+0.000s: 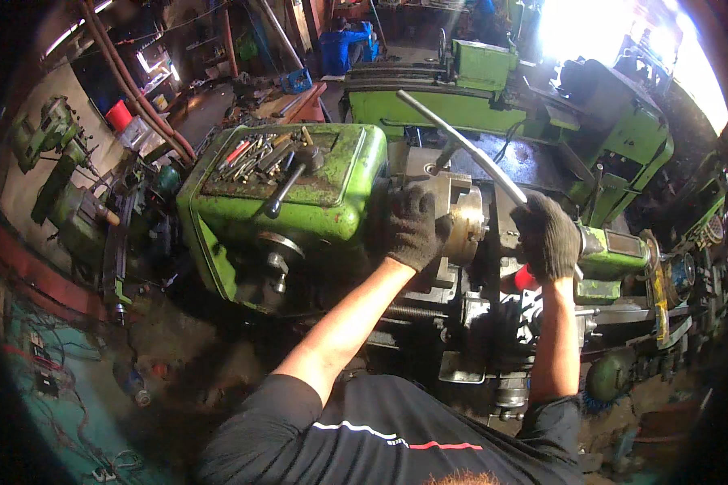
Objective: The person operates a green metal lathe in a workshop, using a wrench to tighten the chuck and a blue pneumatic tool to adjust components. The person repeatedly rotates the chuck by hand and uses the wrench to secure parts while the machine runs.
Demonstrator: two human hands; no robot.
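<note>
I stand at a green lathe (332, 202). My left hand (413, 226), in a dark knit glove, presses on the round steel chuck (461, 218) beside the headstock. My right hand (548, 236), also gloved, is closed around the lower end of a long grey metal bar (461, 145). The bar slants up and to the left over the chuck. Behind my right hand lies the green tailstock (615, 250).
Several loose tools lie in the tray on top of the headstock (259, 153), next to a black lever (287, 182). A second green lathe (493, 89) stands behind. Pipes (129, 89) and a drill press (52, 137) line the left wall. A person in blue (344, 44) is far back.
</note>
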